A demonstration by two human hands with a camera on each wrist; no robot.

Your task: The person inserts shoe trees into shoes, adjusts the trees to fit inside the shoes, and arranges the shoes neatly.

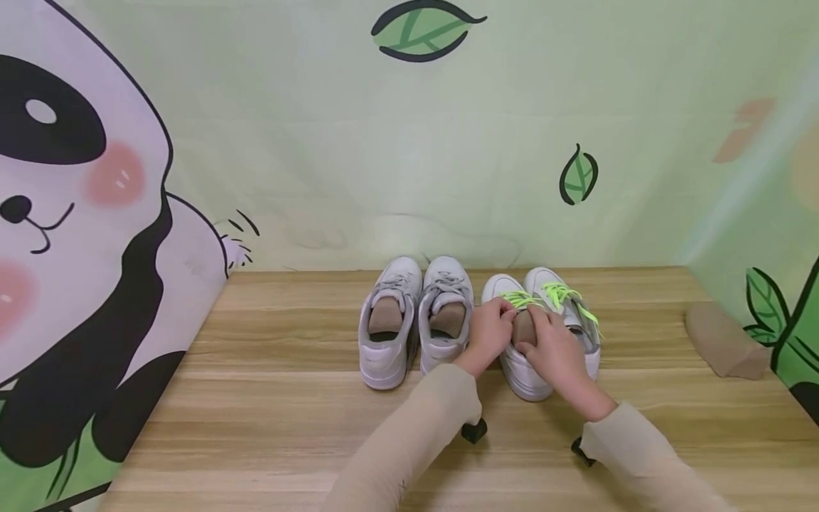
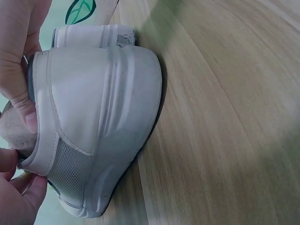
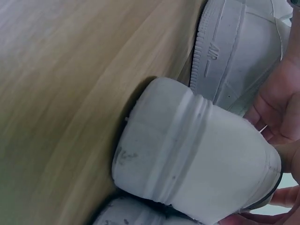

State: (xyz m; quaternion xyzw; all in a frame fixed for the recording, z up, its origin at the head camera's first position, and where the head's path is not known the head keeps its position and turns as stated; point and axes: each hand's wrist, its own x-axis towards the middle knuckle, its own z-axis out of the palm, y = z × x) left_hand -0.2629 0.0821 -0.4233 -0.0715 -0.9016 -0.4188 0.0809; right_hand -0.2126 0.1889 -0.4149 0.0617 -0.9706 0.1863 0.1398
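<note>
Two white sneakers with bright green laces stand side by side, heels toward me. The left one (image 1: 527, 380) has a brown stuffing piece (image 1: 525, 329) in its opening. My left hand (image 1: 491, 331) pinches this shoe's collar on its left side, near the laces (image 1: 521, 299). From the right, my right hand (image 1: 558, 352) holds the stuffing between thumb and fingers. In the left wrist view the right thumb (image 2: 30, 121) lies over the stuffing, just inside the collar. The right sneaker (image 1: 591, 355) of this pair is partly covered by my right hand.
To the left stand two more white sneakers (image 1: 382, 366) with grey laces and brown stuffing inside. Another brown lump (image 1: 726, 341) lies at the far right of the wood-grain surface (image 1: 269, 398). A printed backdrop (image 1: 307, 142) rises behind the shoes.
</note>
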